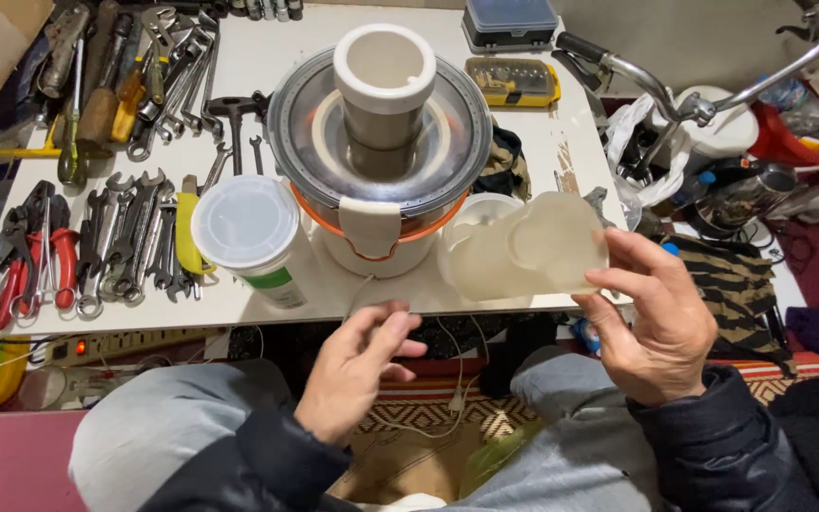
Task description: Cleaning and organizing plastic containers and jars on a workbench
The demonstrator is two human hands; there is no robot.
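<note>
I see dark navy padded jacket sleeves [732, 446] ending at both wrists, with bare hands, the left hand [357, 365] and right hand [661, 322], and light grey trousers [154, 427] over my knees.

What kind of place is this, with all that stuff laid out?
Probably a home repair workbench: rows of wrenches and pliers lie on the white table beside a juicer, and a bicycle handlebar stands nearby.

The left hand [357, 370] is held open in the air, palm turned inward, fingers loosely bent and holding nothing. The right hand [656, 318] is raised higher, and its fingers and thumb are spread in a light grip. Both arms are covered by dark sleeves.
</note>
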